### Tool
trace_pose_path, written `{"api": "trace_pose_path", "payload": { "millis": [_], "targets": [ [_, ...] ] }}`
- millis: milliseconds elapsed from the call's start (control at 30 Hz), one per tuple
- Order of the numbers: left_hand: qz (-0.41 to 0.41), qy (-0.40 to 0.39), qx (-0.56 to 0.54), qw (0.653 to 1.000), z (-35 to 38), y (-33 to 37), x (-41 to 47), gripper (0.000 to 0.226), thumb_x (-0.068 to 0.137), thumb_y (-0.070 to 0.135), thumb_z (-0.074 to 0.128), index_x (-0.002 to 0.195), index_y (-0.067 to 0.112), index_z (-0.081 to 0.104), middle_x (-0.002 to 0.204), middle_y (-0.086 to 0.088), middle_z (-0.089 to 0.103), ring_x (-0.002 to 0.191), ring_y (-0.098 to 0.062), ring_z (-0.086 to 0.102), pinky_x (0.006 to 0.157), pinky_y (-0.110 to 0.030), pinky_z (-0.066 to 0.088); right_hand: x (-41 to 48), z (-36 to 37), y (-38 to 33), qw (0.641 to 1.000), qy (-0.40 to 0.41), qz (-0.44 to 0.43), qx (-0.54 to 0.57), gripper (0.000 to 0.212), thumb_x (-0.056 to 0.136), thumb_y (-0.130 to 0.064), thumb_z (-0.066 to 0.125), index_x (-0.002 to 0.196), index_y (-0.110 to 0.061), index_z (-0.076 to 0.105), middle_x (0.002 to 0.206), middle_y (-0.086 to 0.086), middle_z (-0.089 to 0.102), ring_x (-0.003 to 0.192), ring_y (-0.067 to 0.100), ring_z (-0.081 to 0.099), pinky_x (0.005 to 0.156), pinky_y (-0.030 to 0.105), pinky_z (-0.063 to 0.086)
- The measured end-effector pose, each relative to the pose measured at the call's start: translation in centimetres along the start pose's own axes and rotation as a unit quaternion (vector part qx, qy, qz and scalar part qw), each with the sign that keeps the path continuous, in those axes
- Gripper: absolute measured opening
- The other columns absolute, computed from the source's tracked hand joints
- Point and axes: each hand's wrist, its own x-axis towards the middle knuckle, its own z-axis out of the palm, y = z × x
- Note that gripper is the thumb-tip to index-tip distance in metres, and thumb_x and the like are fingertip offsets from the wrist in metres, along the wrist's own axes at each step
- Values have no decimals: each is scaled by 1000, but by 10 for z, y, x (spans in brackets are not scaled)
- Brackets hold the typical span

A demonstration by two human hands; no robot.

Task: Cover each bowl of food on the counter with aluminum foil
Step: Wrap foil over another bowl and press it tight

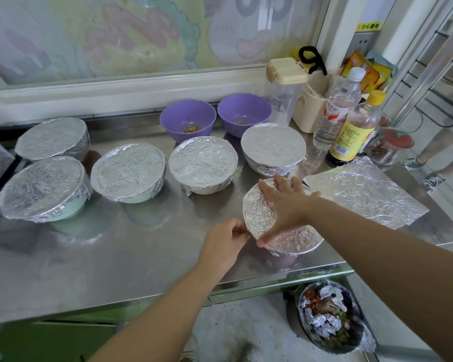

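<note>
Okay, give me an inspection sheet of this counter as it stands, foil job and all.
Surface: stainless steel counter, shiny, crowded at the back right.
Job's things: five wrapped foil-covered bowls; near foil-covered bowl under both hands; two purple plastic bowls of food, uncovered; crinkled foil sheet lying loose on the right.
Clutter: clear plastic bottle, yellow-labelled sauce bottle, cream-lidded clear container, red-lidded jar.
Grips: left hand pinches the near bowl's foil edge; right hand presses flat on top.
Cables: black looped cord by the wall, kind unclear.
Surroundings: painted window behind; floor bin holding foil scraps.
</note>
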Motion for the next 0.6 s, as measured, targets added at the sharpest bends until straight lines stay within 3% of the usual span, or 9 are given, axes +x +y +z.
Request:
{"api": "trace_pose_path", "payload": {
  "millis": [200, 267, 433, 600],
  "targets": [
    [41, -80, 45, 995, -19, 4, 18, 19, 81, 16, 79, 78, 24, 62, 68, 17, 60, 63, 16, 55, 62, -7, 39, 2, 1, 1, 1000, 3, -4, 3, 154, 44, -90, 74, 151, -46, -29, 161, -3, -37, 147, 41, -32, 105, 85, 0],
    [46, -89, 46, 994, -22, 3, 24, 18, 79, 19, 81, 83, 25, 64, 76, 14, 67, 70, 11, 60, 66, -8, 42, 2, 1, 1, 1000, 3, -4, 3, 155, 43, -90, 74, 151, -46, -28, 161, -3, -37, 147, 41, -32, 105, 84, -1],
    [17, -148, 60, 987, -22, 1, 39, 28, 74, 26, 85, 87, 29, 60, 92, 8, 72, 88, -9, 69, 85, -33, 55, 2, 2, 1, 1000, 4, -5, 4, 155, 43, -90, 74, 151, -46, -29, 161, -3, -37, 147, 41, -32, 106, 85, -1],
    [-10, -219, 27, 975, -15, 7, 46, 50, 74, 14, 86, 115, 26, 59, 102, 10, 72, 96, -6, 67, 90, -26, 52, 2, 2, 1, 1000, 3, -4, 0, 155, 44, -90, 73, 151, -45, -29, 162, -3, -36, 146, 41, -33, 106, 85, -1]
  ]
}}
